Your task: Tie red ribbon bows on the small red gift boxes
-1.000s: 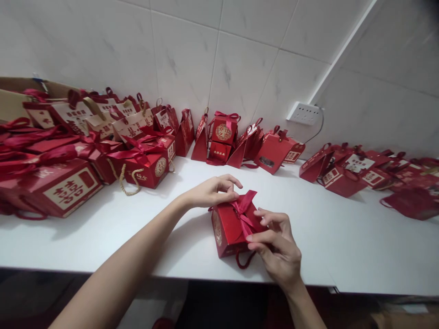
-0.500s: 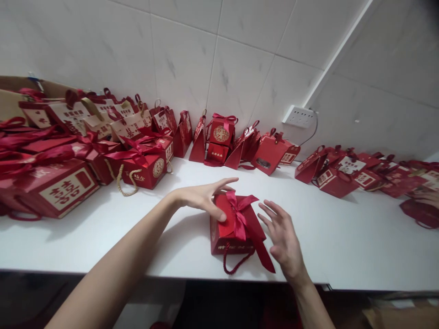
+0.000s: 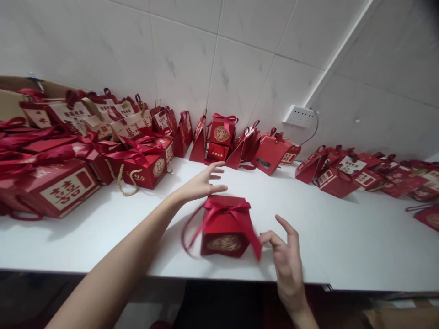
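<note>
A red gift box (image 3: pixel 222 228) with a gold round emblem on the side facing me stands near the table's front edge. A crimson ribbon bow (image 3: pixel 229 211) is tied over its top, one tail hanging down its right side. A dark red cord loop (image 3: pixel 187 233) sticks out on the left, blurred. Just above the box's back left corner, my left hand (image 3: pixel 204 182) is open with its fingers spread. To the right of the box is my right hand (image 3: pixel 287 258), open, fingers apart; one fingertip is close to the ribbon tail, and contact cannot be made out.
Red gift boxes with ribbons (image 3: pixel 65 187) crowd the left of the white table (image 3: pixel 154 246). More boxes line the tiled wall (image 3: pixel 185 55), including a stacked pair (image 3: pixel 221 132), and a group (image 3: pixel 343 171) fills the right. A power strip (image 3: pixel 300 116) is on the wall.
The box has turned, so its emblem side faces me and its cord loop has swung from the front to the left. My left hand has come off the lid; my right hand has dropped slightly.
</note>
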`<state>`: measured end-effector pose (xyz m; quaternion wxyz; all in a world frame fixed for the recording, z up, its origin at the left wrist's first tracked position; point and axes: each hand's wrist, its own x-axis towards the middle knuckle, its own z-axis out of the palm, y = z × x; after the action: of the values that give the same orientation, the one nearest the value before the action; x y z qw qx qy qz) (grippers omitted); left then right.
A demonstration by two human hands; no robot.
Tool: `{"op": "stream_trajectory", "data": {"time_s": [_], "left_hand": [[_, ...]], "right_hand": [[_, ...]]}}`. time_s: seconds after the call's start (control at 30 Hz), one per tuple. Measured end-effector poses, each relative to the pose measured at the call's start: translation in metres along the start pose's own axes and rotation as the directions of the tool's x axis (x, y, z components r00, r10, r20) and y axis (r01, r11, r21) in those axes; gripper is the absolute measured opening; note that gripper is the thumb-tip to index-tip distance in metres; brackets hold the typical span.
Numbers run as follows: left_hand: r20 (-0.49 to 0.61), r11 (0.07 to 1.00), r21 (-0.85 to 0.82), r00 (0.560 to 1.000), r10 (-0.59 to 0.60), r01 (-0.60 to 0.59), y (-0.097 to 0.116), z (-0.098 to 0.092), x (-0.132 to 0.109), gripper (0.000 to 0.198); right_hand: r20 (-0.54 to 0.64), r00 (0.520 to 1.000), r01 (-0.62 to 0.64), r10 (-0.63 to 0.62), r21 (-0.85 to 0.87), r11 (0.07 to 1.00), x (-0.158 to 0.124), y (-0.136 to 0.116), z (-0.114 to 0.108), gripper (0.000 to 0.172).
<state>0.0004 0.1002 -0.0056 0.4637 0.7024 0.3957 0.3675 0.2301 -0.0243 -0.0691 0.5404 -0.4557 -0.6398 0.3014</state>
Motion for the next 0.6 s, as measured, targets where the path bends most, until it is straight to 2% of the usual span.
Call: {"op": "stream_trajectory", "data": {"time_s": [0.07, 0.1, 0.2, 0.27, 0.33, 0.47, 0.6], "left_hand": [[-0.088, 1.000, 0.028, 0.996, 0.017, -0.015, 0.000, 0.002, 0.001, 0.058], [-0.082, 1.000, 0.026, 0.997, 0.010, -0.008, 0.001, 0.002, 0.001, 0.050], [0.089, 0.998, -0.054, 0.995, -0.033, 0.038, 0.006, -0.002, -0.001, 0.046], [0.239, 0.993, -0.096, 0.970, -0.037, 0.062, 0.009, -0.004, -0.004, 0.048], [0.351, 0.993, -0.084, 0.935, -0.049, 0.083, 0.010, -0.006, -0.007, 0.053], [0.437, 0.990, 0.013, 0.890, -0.131, 0.139, 0.008, -0.005, -0.008, 0.060], [0.444, 0.990, 0.044, 0.885, -0.139, 0.133, 0.005, -0.005, -0.006, 0.056]], "right_hand": [[-0.050, 0.999, 0.010, -0.011, -0.010, 1.000, -0.002, -0.001, -0.002, 0.055], [-0.052, 0.998, 0.029, -0.030, -0.029, 0.999, -0.002, -0.002, -0.003, 0.056], [0.044, 0.997, 0.071, -0.066, -0.122, 0.990, 0.002, -0.003, -0.002, 0.080], [0.159, 0.986, 0.082, -0.051, -0.197, 0.977, 0.003, -0.007, 0.004, 0.095], [0.216, 0.976, 0.075, -0.013, -0.280, 0.957, 0.001, -0.014, 0.014, 0.105], [0.123, 0.991, 0.000, 0.054, -0.397, 0.918, -0.010, -0.025, 0.041, 0.116], [0.027, 0.998, -0.045, 0.062, -0.413, 0.910, -0.015, -0.027, 0.057, 0.119]]}}
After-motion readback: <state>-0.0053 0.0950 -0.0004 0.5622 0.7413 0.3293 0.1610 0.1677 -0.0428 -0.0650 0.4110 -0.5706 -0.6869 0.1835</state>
